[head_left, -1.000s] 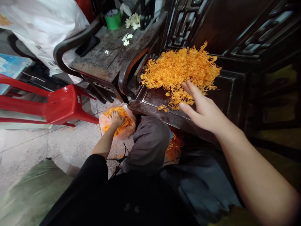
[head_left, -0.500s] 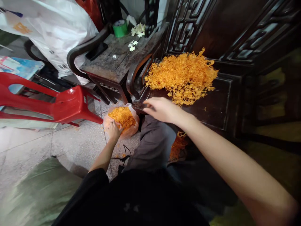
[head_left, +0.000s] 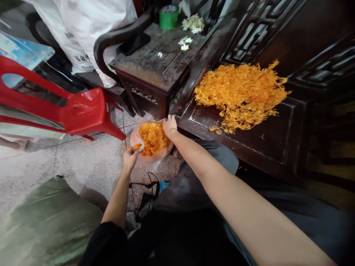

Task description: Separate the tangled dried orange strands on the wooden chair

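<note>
Nearest the camera, beneath both forearms, lie the person's black sleeve and grey trousers, and a black cord (head_left: 144, 186) trails on the speckled floor just below the left wrist. To the left of that arm, a green sack (head_left: 41, 225) fills the lower corner.

The left hand (head_left: 130, 157) is closed in a pinch on the near left edge of the plastic bag (head_left: 135, 137), with a few orange bits at the fingertips. The right hand (head_left: 169, 125) reaches across the body and grips the bag's far right rim, fingers curled over it, close against the dark wooden seat edge. Between the two hands the bag sits on the floor, its mouth held open, filled with loose orange strands (head_left: 153, 137).

Left of the left hand and a little beyond it stands a red plastic chair (head_left: 80, 111). Right of the right hand and farther off, a large heap of orange strands (head_left: 241, 94) lies on the dark wooden bench seat (head_left: 266, 136), well apart from the bag, with a few stray bits on the wood beside it.

Beyond both hands is a small dark wooden table (head_left: 155, 70), its top scattered with white flowers (head_left: 192, 23) and bearing a green tape roll (head_left: 168, 16) at the far end. Left of the table, a big white sack (head_left: 91, 22) leans against a curved wooden armrest (head_left: 111, 40).
</note>
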Demonstrator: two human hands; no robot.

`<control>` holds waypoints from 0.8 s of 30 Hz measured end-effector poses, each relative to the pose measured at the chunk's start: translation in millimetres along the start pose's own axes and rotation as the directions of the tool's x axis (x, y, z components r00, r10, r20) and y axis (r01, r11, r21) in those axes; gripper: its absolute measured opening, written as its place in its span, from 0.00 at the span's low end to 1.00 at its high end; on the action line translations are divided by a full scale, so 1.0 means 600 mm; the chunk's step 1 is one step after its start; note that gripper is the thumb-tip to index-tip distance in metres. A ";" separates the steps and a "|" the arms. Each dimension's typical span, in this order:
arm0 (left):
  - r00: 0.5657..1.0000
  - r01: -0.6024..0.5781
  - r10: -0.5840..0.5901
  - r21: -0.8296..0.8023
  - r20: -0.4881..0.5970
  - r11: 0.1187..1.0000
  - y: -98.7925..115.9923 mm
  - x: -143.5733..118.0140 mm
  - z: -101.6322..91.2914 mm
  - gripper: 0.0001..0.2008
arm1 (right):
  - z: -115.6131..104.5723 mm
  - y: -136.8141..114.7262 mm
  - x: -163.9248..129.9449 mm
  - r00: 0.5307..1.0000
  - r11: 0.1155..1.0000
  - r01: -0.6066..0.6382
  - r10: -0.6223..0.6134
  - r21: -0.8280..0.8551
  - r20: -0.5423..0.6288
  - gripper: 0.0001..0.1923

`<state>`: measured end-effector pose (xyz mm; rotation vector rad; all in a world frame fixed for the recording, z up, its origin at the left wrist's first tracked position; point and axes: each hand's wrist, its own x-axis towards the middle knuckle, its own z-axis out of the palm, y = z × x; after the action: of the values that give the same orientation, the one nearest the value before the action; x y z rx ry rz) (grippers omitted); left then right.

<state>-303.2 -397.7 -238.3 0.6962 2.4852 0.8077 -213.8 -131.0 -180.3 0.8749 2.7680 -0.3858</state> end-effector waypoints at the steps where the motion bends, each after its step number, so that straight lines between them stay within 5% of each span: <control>1: 1.000 0.003 -0.001 -0.082 0.024 0.997 -0.002 -0.003 -0.008 0.07 | 0.006 0.003 0.004 1.000 1.000 0.001 -0.001 0.007 -0.003 0.26; 3: 0.997 0.010 0.018 -0.334 0.079 0.942 0.003 -0.006 -0.025 0.07 | 0.008 0.003 0.009 1.000 0.999 0.011 -0.011 0.037 -0.005 0.23; 6: 0.994 0.027 0.059 -0.742 0.089 0.670 0.030 -0.011 -0.057 0.14 | -0.011 -0.005 0.008 1.000 0.994 0.020 -0.018 0.109 -0.024 0.19; 8: 0.999 0.003 0.040 -0.844 0.029 0.536 0.057 -0.017 -0.085 0.19 | -0.035 -0.011 0.001 0.999 0.987 0.026 -0.018 0.161 -0.051 0.18; 10: 0.998 -0.055 0.020 -0.867 -0.052 0.495 0.082 -0.023 -0.116 0.20 | -0.063 -0.011 -0.012 0.992 0.963 0.043 -0.009 0.266 -0.129 0.19; 15: 0.957 -0.268 0.048 -0.810 -0.286 0.522 0.107 -0.024 -0.181 0.22 | -0.116 0.014 -0.051 0.891 0.812 0.176 0.110 0.557 -0.441 0.18; 20: 0.962 -0.057 -0.162 -0.741 -0.221 0.669 0.081 -0.006 -0.171 0.13 | -0.105 0.027 -0.075 0.986 0.719 -0.027 0.136 0.695 -0.102 0.16; 24: 0.926 -0.197 -0.087 -0.666 -0.368 0.720 0.064 -0.013 -0.165 0.11 | -0.086 0.032 -0.080 0.956 0.682 0.150 0.084 0.716 -0.280 0.17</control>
<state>-337.5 -416.3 -139.7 0.3493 2.1706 1.9207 -170.3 -125.4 -121.5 1.1012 2.8805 -1.5855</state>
